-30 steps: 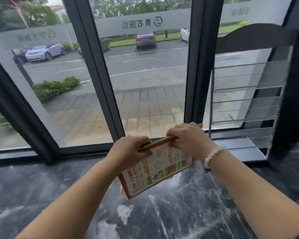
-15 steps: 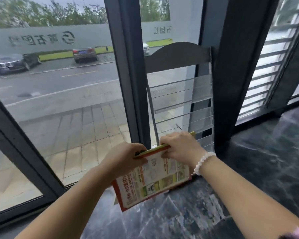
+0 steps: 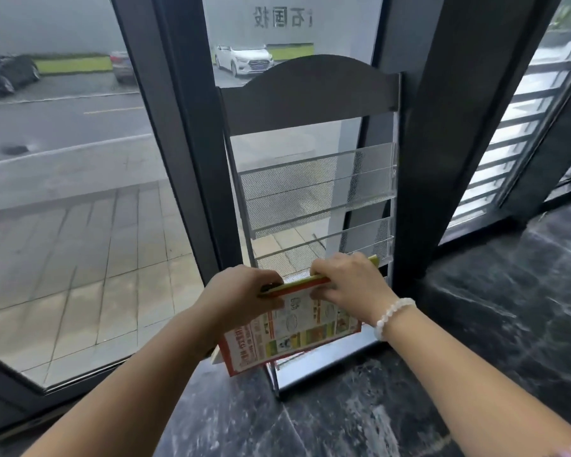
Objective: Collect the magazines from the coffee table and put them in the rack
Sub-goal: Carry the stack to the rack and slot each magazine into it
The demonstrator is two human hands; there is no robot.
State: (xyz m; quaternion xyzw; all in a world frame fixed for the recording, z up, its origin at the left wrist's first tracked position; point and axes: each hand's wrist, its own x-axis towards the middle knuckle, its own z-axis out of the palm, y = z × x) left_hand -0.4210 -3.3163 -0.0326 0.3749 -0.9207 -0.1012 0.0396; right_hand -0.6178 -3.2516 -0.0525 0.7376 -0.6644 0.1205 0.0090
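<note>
A thin stack of magazines, its front cover red-edged and full of colourful print, hangs upright in both my hands. My left hand grips the top edge at the left and my right hand, with a white bead bracelet on its wrist, grips it at the right. Directly behind the magazines stands the rack, dark grey with an arched top panel and clear tiered shelves. The shelves I can see hold nothing. The magazines cover the rack's lowest tiers.
The rack stands on a dark marbled floor against a floor-to-ceiling window with black frames. A thick black pillar rises just right of the rack. Cars and a street lie outside the glass.
The view has swung right and closer, so the rack moved from the right side to straight ahead. The magazines, still in both hands, now hang in front of its lower shelves.
</note>
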